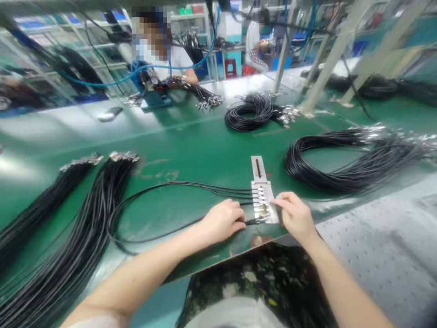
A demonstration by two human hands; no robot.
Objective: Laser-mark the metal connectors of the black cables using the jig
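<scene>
A silver metal fixture [269, 211] lies on the green bench top, with several black cables [184, 183] running into its slots from the left. Metal connectors [261, 190] on the cable ends sit side by side in it. My left hand [223, 221] is closed on black cable just left of the fixture's near end, fingers curled and pointing right. At the fixture's right edge, my right hand [296, 216] is closed, thumb and forefinger pinched together. A small pale spot shows at those fingertips, too blurred to name.
Long bundles of black cable [92, 218] lie at left. Coiled cables [307, 177] rest at right, and another coil [251, 114] farther back. Across the bench, a person [180, 59] sits by a blue bench machine [152, 89]. White posts [336, 59] rise at back right.
</scene>
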